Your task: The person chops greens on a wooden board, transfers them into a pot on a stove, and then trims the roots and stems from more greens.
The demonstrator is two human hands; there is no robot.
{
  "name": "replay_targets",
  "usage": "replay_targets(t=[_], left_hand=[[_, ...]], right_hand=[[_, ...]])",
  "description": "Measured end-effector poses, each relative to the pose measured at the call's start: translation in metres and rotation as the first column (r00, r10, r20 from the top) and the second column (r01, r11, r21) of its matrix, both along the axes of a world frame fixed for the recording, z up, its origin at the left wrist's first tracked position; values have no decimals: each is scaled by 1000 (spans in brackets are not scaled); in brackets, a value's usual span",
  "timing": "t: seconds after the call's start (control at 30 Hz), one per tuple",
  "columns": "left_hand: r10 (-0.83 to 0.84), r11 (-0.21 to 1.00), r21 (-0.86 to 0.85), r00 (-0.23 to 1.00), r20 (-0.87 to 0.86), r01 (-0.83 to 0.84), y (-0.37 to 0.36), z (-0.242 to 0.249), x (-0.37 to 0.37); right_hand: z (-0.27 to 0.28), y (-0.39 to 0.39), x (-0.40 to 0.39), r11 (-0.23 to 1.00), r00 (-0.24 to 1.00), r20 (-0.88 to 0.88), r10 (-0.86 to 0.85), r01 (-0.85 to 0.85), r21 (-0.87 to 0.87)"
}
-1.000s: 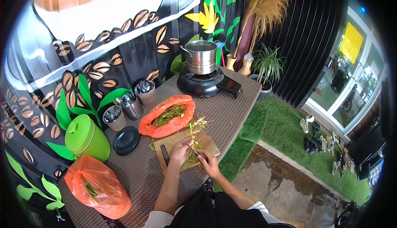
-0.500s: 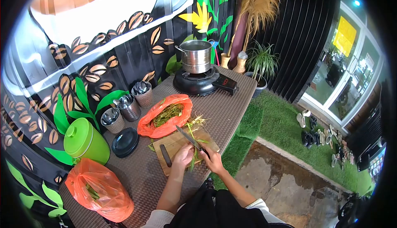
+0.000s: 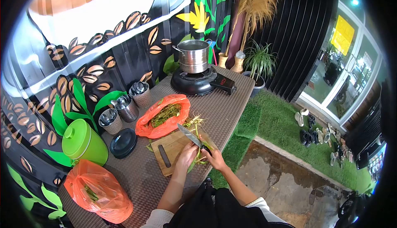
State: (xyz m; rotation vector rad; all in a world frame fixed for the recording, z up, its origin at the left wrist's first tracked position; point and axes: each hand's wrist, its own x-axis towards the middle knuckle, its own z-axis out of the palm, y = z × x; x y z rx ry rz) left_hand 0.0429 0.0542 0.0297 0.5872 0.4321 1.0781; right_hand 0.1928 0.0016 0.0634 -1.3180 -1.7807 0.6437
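Taking the clock from the two hands, with twelve at the top of the view, the knife (image 3: 190, 135) slants across the board, its long axis running from about half past four at the handle to half past ten at the tip. The right hand (image 3: 215, 160) is clenched around that handle; the left hand (image 3: 188, 155) is curled around a few leafy greens (image 3: 201, 160), just on the seven o'clock side of the blade. The greens sit between the hands, some strands drooping toward six o'clock, so the left hand is nearer them and the right nearer the knife. Whether the left fingertips touch the blade, or the right hand also pinches a stem, I cannot tell. Beneath lies the wooden cutting board (image 3: 177, 143), its slotted end at nine o'clock. The open orange bag (image 3: 142, 130), full of more greens, stands between ten and eleven, near the board; a tangle of pale roots (image 3: 196, 121) lies at twelve, past the knife. A knotted orange bag (image 3: 103, 197) rests well apart at eight o'clock.
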Motion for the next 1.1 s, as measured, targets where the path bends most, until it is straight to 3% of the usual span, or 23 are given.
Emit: replay_targets(t=[0.07, 0.13, 0.23, 0.3, 0.33, 0.4, 0.47, 0.53, 0.57, 0.63, 0.73, 0.77, 0.83, 0.93, 1.1], left_hand=[[-18, 1000, -22, 1000, -6, 18, -3, 6, 0], [-29, 1000, -1, 1000, 11, 29, -6, 9, 0], [-44, 999, 1, 999, 28, 44, -4, 8, 0], [-48, 999, -17, 998, 29, 48, -4, 11, 0], [-33, 993, -115, 998, 44, 38, -5, 15, -1], [-18, 976, -214, 998, 56, 29, -5, 11, -1], [47, 994, -97, 999, 1, -46, 3, -9, 0], [79, 992, -93, 997, -14, -80, -2, -5, 3], [114, 989, -88, 993, -27, -116, -4, -3, 5], [140, 985, -99, 990, -29, -142, -4, -4, 10], [149, 986, -79, 989, -12, -149, 2, -18, 12], [130, 990, -48, 991, 5, -130, 5, -26, 13], [174, 981, -90, 985, 17, -171, -4, -18, 17], [239, 961, -152, 971, 26, -232, -4, -29, 18], [308, 937, -164, 951, -28, -309, -9, -31, 16]], right_hand=[[-1, -2, -1, 999, 997, -83, -8, 12, 51], [-4, -1, 2, 999, 982, -189, 27, -35, -42], [-5, -1, 6, 983, 978, -206, 18, -55, -174], [1, -2, 5, 990, 972, -231, 47, -76, -116], [6, -4, 4, 994, 964, -255, 78, -95, -57], [11, -7, 3, 986, 969, -231, 83, -114, -123], [10, -9, 2, 974, 974, -207, 88, -128, -189], [6, -7, -1, 994, 974, -196, 112, -111, 14], [5, -8, -2, 994, 974, -197, 111, -111, 14], [6, -9, -3, 986, 978, -203, 50, -80, -145], [22, -17, -7, 974, 980, -201, -8, -38, -222], [15, -14, -8, 974, 980, -200, -6, -40, -223], [0, -8, -12, 999, 984, -172, -38, 33, -34], [-1, -10, -19, 984, 981, -172, -94, 65, -169], [-4, -9, -25, 987, 993, -61, -97, 88, -136]])
